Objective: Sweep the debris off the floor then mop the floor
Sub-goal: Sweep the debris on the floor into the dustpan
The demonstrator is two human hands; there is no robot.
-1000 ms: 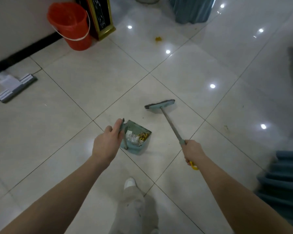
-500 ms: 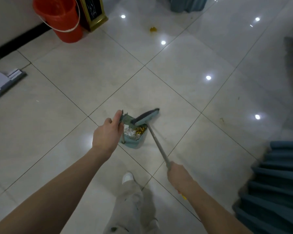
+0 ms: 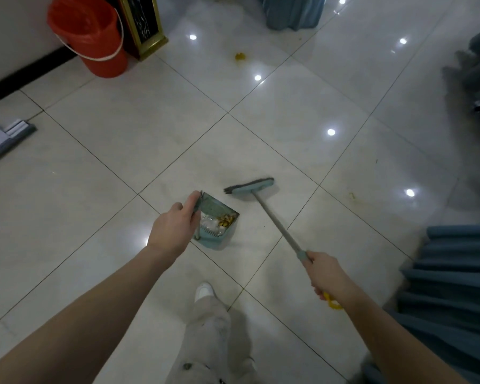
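Nearest the wearer, a pale trouser leg and white shoe (image 3: 204, 291) stood on the glossy pale tiled floor (image 3: 108, 167). Left hand (image 3: 172, 231) gripped the raised handle of a small teal plastic dustpan (image 3: 215, 239), thumb and fingers curled round it. White scraps and yellow debris (image 3: 222, 221) lay inside the pan. Right hand (image 3: 326, 275) was closed round the teal grip of a long grey-handled broom (image 3: 275, 223), a yellow loop (image 3: 333, 304) protruding behind the fist. The broom's teal, dark-bristled head (image 3: 250, 187) sat just beyond the dustpan, apart from it; contact with the tiles could not be determined. Farther off, one yellow scrap (image 3: 240, 56) remained on the floor. A grey flat mop head (image 3: 3, 139) lay at the left edge. A red plastic bucket (image 3: 89, 37) stood by the wall, beside a gold-framed dark stand (image 3: 144, 26)
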